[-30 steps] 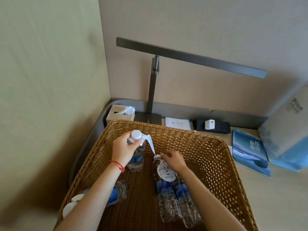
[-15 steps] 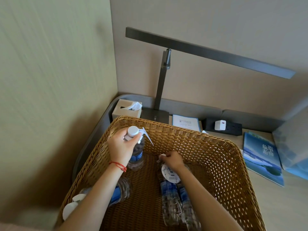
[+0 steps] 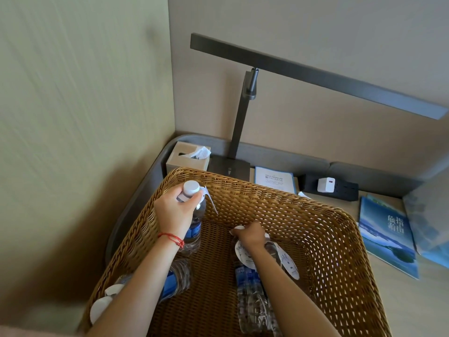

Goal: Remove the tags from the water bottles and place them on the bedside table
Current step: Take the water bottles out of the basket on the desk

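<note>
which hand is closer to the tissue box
Left. The left hand holds a bottle just in front of the tissue box; the right hand is lower in the basket.

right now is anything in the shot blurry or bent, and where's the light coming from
Head view: wide-angle lens bends the wall corner and fans the wicker basket outward. The box at the far right edge is smeared; the centre is sharp, with both hands crisp, left hand on the upright bottle, right hand on the lying bottles. Lighting is soft and even, source unclear; the desk lamp shows no glow.
</note>
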`<move>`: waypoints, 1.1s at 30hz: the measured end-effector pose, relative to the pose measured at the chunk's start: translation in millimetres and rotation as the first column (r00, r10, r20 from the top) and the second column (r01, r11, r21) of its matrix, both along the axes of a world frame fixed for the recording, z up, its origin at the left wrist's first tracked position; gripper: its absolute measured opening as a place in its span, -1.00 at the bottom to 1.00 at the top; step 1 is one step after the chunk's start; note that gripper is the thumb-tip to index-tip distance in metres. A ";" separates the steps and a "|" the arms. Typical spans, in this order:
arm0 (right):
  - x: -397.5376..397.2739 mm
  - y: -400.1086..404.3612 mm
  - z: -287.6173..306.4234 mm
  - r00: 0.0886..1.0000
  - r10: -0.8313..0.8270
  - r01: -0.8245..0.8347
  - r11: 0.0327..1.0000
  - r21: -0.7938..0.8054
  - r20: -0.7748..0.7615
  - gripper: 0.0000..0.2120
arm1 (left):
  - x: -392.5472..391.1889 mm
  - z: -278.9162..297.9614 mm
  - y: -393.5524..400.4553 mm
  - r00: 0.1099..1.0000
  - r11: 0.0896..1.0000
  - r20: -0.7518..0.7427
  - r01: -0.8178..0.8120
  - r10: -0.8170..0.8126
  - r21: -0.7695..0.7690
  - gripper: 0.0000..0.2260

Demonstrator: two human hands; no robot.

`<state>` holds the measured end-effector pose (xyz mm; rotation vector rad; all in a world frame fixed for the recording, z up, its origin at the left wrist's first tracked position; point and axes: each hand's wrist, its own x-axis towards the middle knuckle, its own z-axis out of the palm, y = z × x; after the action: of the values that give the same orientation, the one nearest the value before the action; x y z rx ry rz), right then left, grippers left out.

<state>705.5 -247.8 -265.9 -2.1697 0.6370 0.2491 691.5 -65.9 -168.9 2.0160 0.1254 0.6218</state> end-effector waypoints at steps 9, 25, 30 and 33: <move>-4.1 -0.3 11.2 0.998 0.010 -0.011 1.000 0.020 0.068 -0.57 | 1.3 -1.2 -0.2 1.000 1.000 -0.009 0.013 -0.013 -0.010 -0.83; -45.8 -15.1 61.2 0.954 -0.085 -0.002 0.957 0.291 0.288 -0.70 | -2.5 -0.3 -1.5 0.998 0.998 -0.023 0.050 -0.051 -0.037 -0.79; -57.5 -17.6 75.6 0.925 -0.085 -0.043 0.945 0.323 0.370 -0.82 | -5.0 -0.5 -1.6 0.997 0.997 -0.035 0.063 -0.065 -0.038 -0.79; -65.2 -18.9 83.6 0.903 -0.104 -0.041 0.945 0.325 0.417 -0.79 | -6.9 -0.3 -2.1 0.996 0.996 -0.038 0.073 -0.075 -0.046 -0.79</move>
<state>640.3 -266.7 -182.3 -1.8062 0.3466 -0.1383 684.7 -68.0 -169.2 1.9807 0.0871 0.5277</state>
